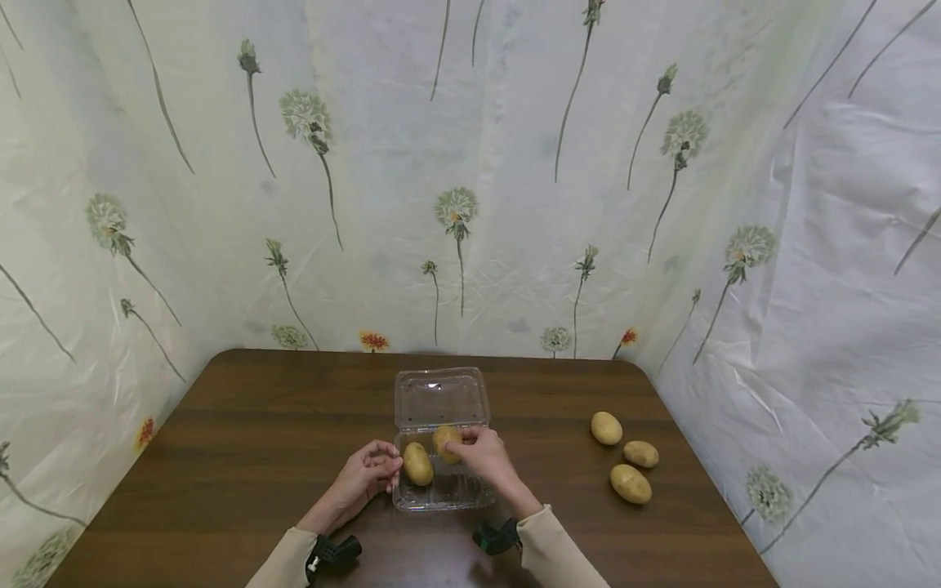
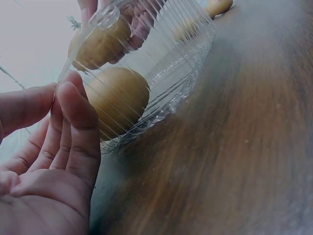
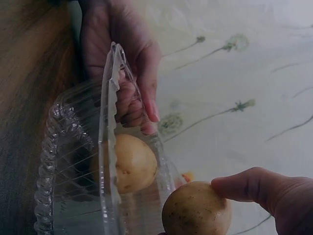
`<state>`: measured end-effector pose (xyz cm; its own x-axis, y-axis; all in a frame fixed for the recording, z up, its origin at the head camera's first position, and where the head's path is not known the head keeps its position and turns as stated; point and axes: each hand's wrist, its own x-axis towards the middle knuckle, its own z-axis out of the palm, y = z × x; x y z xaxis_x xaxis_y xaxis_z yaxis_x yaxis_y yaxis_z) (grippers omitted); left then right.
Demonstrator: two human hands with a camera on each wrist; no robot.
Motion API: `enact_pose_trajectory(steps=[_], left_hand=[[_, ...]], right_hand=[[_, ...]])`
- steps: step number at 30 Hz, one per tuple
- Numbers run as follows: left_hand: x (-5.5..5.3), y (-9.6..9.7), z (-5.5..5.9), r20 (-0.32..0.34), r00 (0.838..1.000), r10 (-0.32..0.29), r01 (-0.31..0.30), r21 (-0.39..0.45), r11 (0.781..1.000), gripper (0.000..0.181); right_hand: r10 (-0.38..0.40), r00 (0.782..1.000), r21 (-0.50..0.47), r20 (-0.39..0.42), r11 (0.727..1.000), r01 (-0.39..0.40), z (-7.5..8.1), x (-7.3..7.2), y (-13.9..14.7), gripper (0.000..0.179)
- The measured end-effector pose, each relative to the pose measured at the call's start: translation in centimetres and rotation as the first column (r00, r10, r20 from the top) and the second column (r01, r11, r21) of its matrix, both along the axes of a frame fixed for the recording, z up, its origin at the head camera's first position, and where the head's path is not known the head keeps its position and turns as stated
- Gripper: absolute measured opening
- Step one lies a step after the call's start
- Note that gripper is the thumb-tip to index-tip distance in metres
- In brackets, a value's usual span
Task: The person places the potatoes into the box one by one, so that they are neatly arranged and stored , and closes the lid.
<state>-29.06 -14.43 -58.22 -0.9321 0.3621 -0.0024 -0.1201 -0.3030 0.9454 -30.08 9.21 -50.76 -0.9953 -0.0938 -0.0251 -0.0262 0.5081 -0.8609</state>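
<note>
A clear plastic clamshell box (image 1: 448,496) lies on the table with its lid (image 1: 441,398) folded back. One potato (image 1: 417,465) rests inside it on the left. My left hand (image 1: 365,472) pinches the box's left rim between thumb and fingers, as the left wrist view shows closely. Over the right part of the box, my right hand (image 1: 485,455) holds a second potato (image 3: 196,209) by thumb and fingers. In the right wrist view that potato is beside the box's rim (image 3: 110,147); the far fingers are hidden behind it.
On the right side of the brown wooden table (image 1: 294,408) lie three more potatoes, an upper one (image 1: 606,428), a middle one (image 1: 641,454) and a lower one (image 1: 631,484). A flower-printed curtain (image 1: 367,245) hangs around the table's back and sides.
</note>
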Motion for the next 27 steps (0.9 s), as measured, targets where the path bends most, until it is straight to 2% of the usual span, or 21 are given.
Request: enact_pose_trajectory(steps=[12,20,27], left_hand=[[0.0,-0.1,0.0,-0.003,1.0,-0.023,0.023,0.005,1.0,0.013],[0.0,-0.1,-0.1,-0.019,1.0,-0.02,0.02,-0.001,1.0,0.012],[0.1,-0.1,0.0,-0.028,0.999,-0.025,0.025,-0.001,1.0,0.013]], right_hand=[[0.011,1.0,-0.019,0.015,1.0,-0.011,-0.5,0.0,-0.3,0.037],[0.027,1.0,-0.055,-0.014,0.998,-0.028,-1.4,-0.3,-0.5,0.034],[0.036,0.999,-0.004,-0.018,0.999,-0.036,-1.8,-0.4,-0.7,0.035]])
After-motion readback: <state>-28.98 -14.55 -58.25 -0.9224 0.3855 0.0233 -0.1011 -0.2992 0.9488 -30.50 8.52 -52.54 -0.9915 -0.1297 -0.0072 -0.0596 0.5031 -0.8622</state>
